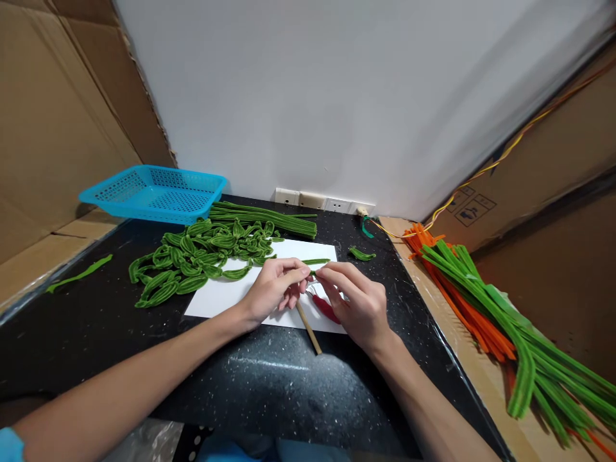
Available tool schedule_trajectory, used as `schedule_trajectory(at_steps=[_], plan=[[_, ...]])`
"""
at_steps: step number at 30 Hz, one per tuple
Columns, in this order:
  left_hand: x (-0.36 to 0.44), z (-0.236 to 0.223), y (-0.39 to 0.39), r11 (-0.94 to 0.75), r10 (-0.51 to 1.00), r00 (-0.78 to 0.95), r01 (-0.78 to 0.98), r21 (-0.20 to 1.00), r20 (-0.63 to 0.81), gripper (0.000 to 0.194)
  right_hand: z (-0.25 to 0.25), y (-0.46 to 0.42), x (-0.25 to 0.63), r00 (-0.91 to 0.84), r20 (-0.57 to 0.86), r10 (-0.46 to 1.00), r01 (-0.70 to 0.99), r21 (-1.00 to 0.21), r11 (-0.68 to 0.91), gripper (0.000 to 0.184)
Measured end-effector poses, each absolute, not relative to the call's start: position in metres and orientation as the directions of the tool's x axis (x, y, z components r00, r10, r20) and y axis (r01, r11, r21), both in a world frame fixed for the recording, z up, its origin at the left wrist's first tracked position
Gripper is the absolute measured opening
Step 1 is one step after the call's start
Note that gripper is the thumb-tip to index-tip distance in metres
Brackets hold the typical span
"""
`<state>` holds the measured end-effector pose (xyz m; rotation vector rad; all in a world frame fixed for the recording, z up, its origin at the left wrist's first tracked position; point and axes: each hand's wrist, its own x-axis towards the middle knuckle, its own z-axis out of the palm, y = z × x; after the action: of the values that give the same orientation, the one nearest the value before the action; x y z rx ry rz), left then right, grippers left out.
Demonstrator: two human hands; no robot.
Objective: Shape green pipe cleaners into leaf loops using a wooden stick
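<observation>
My left hand (275,285) and my right hand (359,298) meet over a white sheet of paper (212,301). Between their fingertips is pinched a small piece of green pipe cleaner (312,273), mostly covered by the fingers. Just beyond them lies a straight green pipe cleaner (318,261). Red-handled pliers (326,309) rest on the paper under my right hand, partly hidden. A thin brown stick (308,328) runs from below my left fingers over the paper's near edge. To the left spreads a pile of looped green pipe-cleaner leaves (224,240).
Behind the pile lie a bundle of dark green pipe cleaners (274,219) and a blue basket (163,208). One leaf (360,254) sits right of the paper. Green (505,321) and orange pipe cleaners (474,314) lie on cardboard at right, near a yellow cord (437,212).
</observation>
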<state>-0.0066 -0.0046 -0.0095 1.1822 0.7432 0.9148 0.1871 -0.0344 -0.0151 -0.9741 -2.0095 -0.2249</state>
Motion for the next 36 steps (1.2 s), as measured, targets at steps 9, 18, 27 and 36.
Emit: schedule_trajectory(at_steps=[9,18,27,36], plan=[[-0.005,-0.010,-0.006,0.093,0.920,0.389,-0.125,0.988,-0.037,0.034,-0.009,-0.038,0.179,-0.161,0.752,0.640,0.676,-0.388,0.626,0.013],[-0.006,-0.007,-0.008,0.134,0.873,0.485,-0.136,0.982,-0.052,0.034,-0.003,-0.038,0.173,-0.099,0.646,0.757,0.575,-0.584,0.573,0.011],[-0.004,-0.009,-0.004,0.102,0.891,0.454,-0.203,0.974,0.001,0.030,-0.004,-0.037,0.173,-0.148,0.581,0.800,0.508,-0.649,0.566,0.024],[-0.004,-0.005,-0.004,0.087,0.897,0.442,-0.190,0.978,0.006,0.028,-0.001,-0.037,0.175,-0.147,0.542,0.827,0.472,-0.696,0.540,0.021]])
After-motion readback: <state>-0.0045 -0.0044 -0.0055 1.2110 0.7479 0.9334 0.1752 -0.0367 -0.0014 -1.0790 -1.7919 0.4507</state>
